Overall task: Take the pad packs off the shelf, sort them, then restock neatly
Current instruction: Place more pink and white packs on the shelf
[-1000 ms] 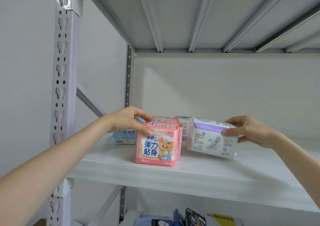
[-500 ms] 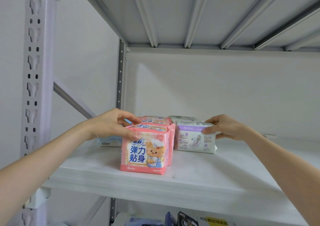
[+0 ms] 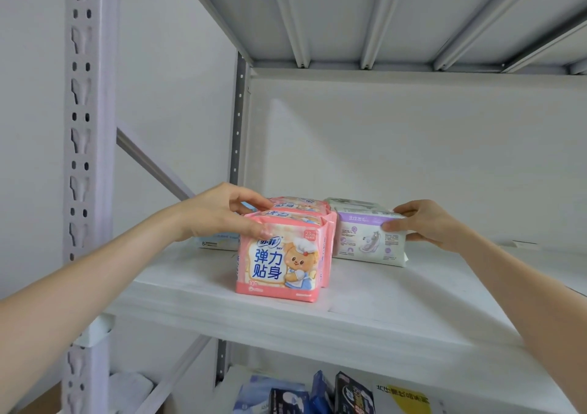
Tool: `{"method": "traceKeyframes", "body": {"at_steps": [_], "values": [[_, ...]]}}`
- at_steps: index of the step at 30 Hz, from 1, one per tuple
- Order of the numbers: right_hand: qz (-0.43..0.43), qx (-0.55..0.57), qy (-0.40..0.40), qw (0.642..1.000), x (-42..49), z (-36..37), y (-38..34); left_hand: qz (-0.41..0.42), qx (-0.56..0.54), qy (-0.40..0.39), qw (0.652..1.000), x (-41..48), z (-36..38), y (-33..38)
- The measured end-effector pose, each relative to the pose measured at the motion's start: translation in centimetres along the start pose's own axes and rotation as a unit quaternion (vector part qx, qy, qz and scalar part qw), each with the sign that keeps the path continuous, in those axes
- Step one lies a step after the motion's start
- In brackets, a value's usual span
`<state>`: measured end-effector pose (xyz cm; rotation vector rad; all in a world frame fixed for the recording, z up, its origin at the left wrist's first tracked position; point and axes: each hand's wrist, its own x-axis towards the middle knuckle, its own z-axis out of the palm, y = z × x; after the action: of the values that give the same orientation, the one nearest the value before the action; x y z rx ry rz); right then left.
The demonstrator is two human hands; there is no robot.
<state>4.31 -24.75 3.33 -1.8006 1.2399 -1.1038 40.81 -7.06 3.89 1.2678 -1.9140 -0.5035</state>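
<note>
Your left hand (image 3: 222,213) grips the top left edge of the front pink plastic pad pack with the cartoon bear (image 3: 279,264), thumb on its face, fingers curled over the top. The pack stands upright on the white metal shelf (image 3: 381,312), with a second pink pack (image 3: 298,204) touching it behind. Your right hand (image 3: 425,223) pinches the right end of the white-and-purple pad pack (image 3: 362,242), which rests on the shelf just beside the pink ones. A pale blue pack (image 3: 219,244) lies behind your left hand.

Purple pack (image 3: 365,242) down beside pink packs (image 3: 279,264)
</note>
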Motion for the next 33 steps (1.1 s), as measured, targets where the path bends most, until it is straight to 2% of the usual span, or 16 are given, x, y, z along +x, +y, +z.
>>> {"method": "traceKeyframes", "body": {"at_steps": [9, 13, 18, 22, 27, 33], "values": [[-0.026, -0.109, 0.09, 0.99, -1.6, 0.9, 0.0, 0.014, -0.094, 0.045, 0.994, -1.2, 1.7, -1.2], [-0.058, -0.177, 0.136, 0.973, -2.9, 1.5, -0.2, 0.019, -0.093, 0.131, 0.987, -2.0, 2.9, -1.7], [-0.108, -0.213, 0.173, 0.956, -6.6, 2.0, -1.3, 0.066, 0.066, 0.268, 0.959, -4.3, 4.2, -1.8], [-0.151, -0.29, 0.213, 0.921, -11.6, 2.4, -2.4, 0.139, 0.252, 0.33, 0.899, -6.9, 5.4, -1.8], [-0.194, -0.417, 0.268, 0.846, -19.1, 3.3, -1.8, 0.197, 0.391, 0.329, 0.837, -10.1, 8.0, -0.8], [-0.202, -0.492, 0.276, 0.8, -27.2, 3.7, 1.1, 0.188, 0.458, 0.299, 0.816, -13.8, 13.2, 0.3]]}}
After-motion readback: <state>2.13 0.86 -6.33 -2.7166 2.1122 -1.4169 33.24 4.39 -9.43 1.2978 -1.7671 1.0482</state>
